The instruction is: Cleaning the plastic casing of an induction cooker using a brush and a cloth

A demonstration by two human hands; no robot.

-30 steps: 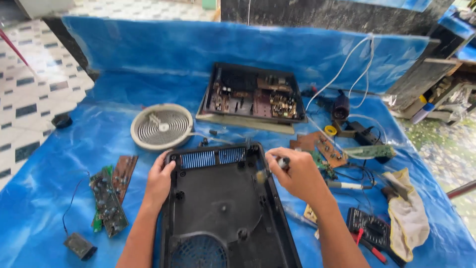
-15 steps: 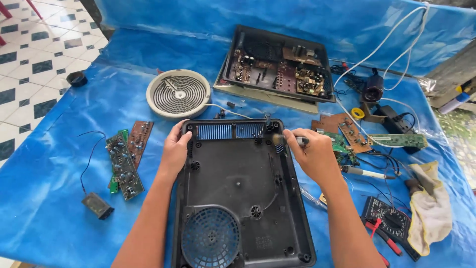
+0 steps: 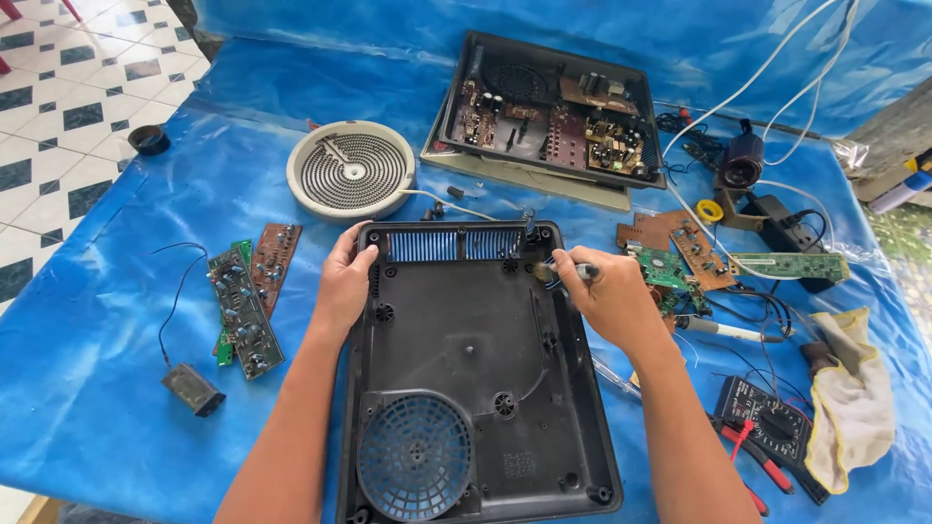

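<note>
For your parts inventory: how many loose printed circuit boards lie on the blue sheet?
5: two left of the black plastic casing, green and brown; three right, brown, green, long green. Others may be hidden.
</note>
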